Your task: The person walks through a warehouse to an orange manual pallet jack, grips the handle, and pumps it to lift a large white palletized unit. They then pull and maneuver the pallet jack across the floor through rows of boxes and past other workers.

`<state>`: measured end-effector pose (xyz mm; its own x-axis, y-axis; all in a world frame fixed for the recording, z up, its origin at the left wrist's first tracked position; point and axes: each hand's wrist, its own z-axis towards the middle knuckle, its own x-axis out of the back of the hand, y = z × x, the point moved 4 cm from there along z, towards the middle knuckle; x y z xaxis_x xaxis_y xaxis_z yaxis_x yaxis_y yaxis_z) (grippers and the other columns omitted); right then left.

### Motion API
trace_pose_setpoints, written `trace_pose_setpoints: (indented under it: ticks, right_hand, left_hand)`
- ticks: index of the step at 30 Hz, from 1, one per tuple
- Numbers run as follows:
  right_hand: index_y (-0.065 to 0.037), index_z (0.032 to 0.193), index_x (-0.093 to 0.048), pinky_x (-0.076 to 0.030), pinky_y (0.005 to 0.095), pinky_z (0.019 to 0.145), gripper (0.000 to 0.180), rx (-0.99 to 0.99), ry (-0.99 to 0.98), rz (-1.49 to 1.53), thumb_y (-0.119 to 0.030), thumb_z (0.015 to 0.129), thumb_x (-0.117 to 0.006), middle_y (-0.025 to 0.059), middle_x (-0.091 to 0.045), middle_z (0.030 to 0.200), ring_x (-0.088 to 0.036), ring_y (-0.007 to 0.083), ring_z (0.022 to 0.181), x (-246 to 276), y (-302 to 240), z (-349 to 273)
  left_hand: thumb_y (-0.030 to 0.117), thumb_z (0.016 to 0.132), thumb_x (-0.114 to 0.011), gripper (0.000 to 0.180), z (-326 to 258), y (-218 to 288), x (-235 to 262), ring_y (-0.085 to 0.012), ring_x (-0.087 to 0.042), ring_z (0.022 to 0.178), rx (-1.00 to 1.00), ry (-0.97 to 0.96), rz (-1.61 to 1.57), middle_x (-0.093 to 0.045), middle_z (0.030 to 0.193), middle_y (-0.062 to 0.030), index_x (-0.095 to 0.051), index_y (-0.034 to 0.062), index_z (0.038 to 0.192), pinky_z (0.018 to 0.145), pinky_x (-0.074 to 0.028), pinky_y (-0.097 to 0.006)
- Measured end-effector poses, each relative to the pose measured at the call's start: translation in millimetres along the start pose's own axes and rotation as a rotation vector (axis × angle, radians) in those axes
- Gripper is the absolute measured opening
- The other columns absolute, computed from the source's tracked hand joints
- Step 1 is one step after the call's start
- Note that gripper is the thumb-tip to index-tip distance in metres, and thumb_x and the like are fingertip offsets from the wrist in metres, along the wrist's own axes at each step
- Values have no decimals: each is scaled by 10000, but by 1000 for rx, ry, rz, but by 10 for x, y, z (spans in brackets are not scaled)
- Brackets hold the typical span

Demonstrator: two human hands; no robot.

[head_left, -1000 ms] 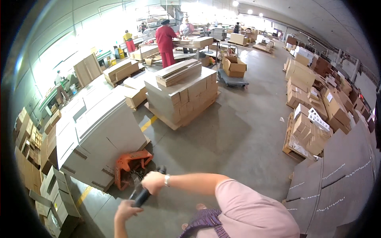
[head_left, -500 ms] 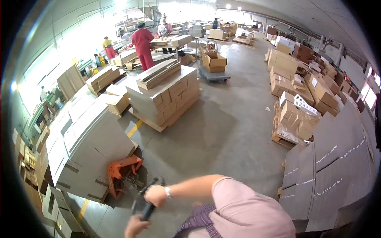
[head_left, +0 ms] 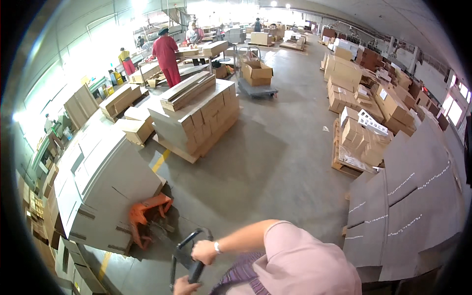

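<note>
head view: left hand cut off at the near edge, wrapped on the black loop handle; right hand clamped on its upper bar. orange pallet jack half hidden under stacked cardboard sheets at left. boxed pallet stands beyond; grey sheets right.

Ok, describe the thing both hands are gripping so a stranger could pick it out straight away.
Start at the tall stack of flat grey cardboard sheets on the left. At its near corner sits an orange pallet jack. From it rises the black loop handle that the right hand and left hand grip: the only dark tubular bar among the cardboard.
</note>
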<state>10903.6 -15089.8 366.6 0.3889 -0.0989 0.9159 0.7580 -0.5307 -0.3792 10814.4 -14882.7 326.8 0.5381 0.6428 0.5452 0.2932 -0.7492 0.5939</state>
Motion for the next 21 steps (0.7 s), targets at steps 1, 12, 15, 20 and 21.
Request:
trace_pose_setpoints:
  ticks: [1,12,15,20,21]
  right_hand:
    - [-88,749,-711,-552,420,698,184,5,43,-22,-132,571,-714,130,-698,761,-694,315,766,238,46,155]
    - [-88,754,-690,-553,440,728,140,-51,68,-14,-144,626,-687,138,-694,776,-696,313,803,-271,41,-270]
    - [-101,766,-700,-554,449,728,149,-29,-29,38,-135,621,-686,144,-699,790,-697,329,821,-324,-83,-279]
    - [-84,742,-720,-557,426,728,223,-23,67,31,-188,545,-737,136,-709,814,-696,315,810,819,26,417]
    - [-93,724,-720,-551,429,704,138,-2,88,-39,-138,603,-672,133,-700,762,-690,318,765,1111,-63,599]
  left_hand:
    - [244,662,-857,320,-13,210,298,-138,-615,563,90,-18,-80,-640,627,-47,-675,4,771,535,-504,-308]
    - [368,659,-816,409,-42,124,-319,-297,-669,709,-137,162,206,-677,733,-151,-675,37,854,686,-521,-410]
    - [488,603,-839,522,-24,-156,-485,-275,-703,699,-116,227,343,-707,692,-115,-688,28,797,685,-534,-424]
    - [195,616,-849,283,0,412,876,-138,-610,520,56,48,-108,-637,605,-51,-708,-9,752,507,-508,-300]
    - [167,623,-829,262,24,312,1178,-137,-594,487,-19,106,-198,-627,600,-52,-698,-29,737,472,-498,-302]
